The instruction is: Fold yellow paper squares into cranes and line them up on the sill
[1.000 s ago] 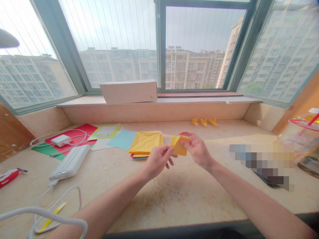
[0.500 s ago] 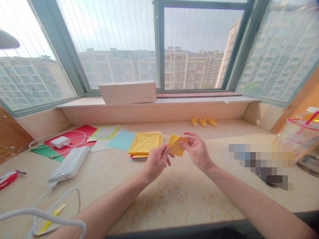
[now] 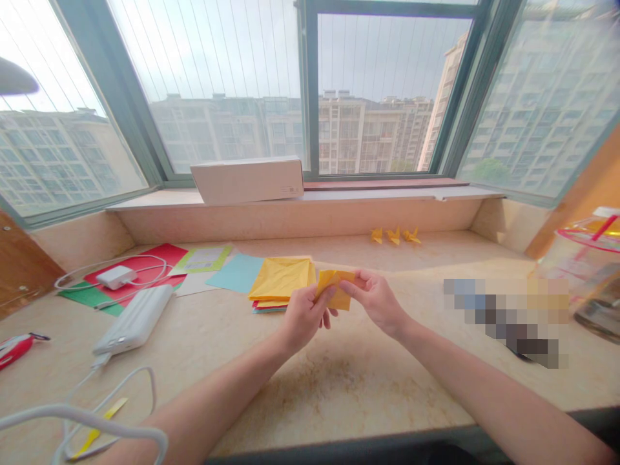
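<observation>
Grip of left hand (image 3: 305, 314): narrow, pinched on left part of folded yellow paper (image 3: 343, 299). Grip of right hand (image 3: 378, 297): likewise narrow, clasping upper right part of same paper, thumb across near face. Location of paper: between both hands, raised above pale countertop (image 3: 349, 381).

Just beyond left hand, to left: pile of folded papers (image 3: 281, 278), yellow on top, red and blue edges visible below. Leftward from pile: light blue sheet (image 3: 235, 274), pale sheet (image 3: 196, 284), yellow-green sheet (image 3: 206, 257), red sheet (image 3: 167, 250) and green sheet (image 3: 87, 294), partly overlapping. On red sheet: white charger (image 3: 116, 277). Nearer, at left: white power bank (image 3: 135, 320), then thick white cable (image 3: 62, 411) and yellow strip (image 3: 104, 421).

Beyond hands, near low back wall (image 3: 271, 223): 3 yellow paper birds (image 3: 394, 236), side by side in 1 row. Far right: clear container (image 3: 581, 271) with red straw (image 3: 603, 227). Farthest back: white box (image 3: 247, 182) on sill, below window (image 3: 392, 93).
</observation>
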A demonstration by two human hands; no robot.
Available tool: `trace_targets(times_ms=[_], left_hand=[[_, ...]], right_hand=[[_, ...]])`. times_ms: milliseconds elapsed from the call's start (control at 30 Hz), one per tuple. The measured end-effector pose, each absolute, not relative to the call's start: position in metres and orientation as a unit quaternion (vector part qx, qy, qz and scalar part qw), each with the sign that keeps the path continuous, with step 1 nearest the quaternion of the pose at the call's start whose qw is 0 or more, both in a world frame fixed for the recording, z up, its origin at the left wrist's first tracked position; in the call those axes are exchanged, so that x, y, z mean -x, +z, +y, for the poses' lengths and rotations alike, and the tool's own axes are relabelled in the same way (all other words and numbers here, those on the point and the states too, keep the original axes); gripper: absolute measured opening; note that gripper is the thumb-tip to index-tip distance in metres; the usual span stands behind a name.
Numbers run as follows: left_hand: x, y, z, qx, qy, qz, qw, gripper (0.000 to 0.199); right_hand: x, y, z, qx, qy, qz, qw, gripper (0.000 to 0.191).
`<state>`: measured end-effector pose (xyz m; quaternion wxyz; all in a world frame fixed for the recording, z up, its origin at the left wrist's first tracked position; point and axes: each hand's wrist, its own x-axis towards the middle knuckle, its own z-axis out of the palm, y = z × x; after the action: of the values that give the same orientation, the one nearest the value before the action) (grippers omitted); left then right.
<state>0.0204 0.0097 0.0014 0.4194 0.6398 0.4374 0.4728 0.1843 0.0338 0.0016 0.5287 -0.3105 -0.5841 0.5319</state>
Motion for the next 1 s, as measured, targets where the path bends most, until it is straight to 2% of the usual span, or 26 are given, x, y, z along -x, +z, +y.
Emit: trace_targets(times_ms=[167, 333, 533, 700, 867, 1000], left_hand=[[-0.025, 0.002, 0.005, -0.661, 0.453, 0.458, 0.385, 0.038], [-0.028, 0.000, 0.004, -0.650, 0.431, 0.440, 0.445, 0.040], [-0.029, 0.002, 0.004, -0.611, 0.468, 0.404, 0.494, 0.044], [-0.028, 0.005, 0.003, -0.602, 0.499, 0.393, 0.484, 0.046], [-0.025, 0.005, 0.001, -0.640, 0.474, 0.362, 0.484, 0.049], [-0.021, 0.005, 0.004, -0.659, 0.488, 0.378, 0.431, 0.051]], right_hand=[[-0.185, -0.003, 0.033, 0.395, 0.393, -0.625, 0.547, 0.026], [-0.183, -0.009, 0.030, 0.409, 0.274, -0.655, 0.573, 0.016], [-0.184, -0.008, 0.029, 0.335, 0.232, -0.704, 0.582, 0.015], [-0.186, -0.004, 0.027, 0.260, 0.247, -0.764, 0.537, 0.027], [-0.187, -0.007, 0.027, 0.252, 0.288, -0.753, 0.535, 0.026], [-0.191, -0.005, 0.029, 0.229, 0.232, -0.770, 0.548, 0.025]])
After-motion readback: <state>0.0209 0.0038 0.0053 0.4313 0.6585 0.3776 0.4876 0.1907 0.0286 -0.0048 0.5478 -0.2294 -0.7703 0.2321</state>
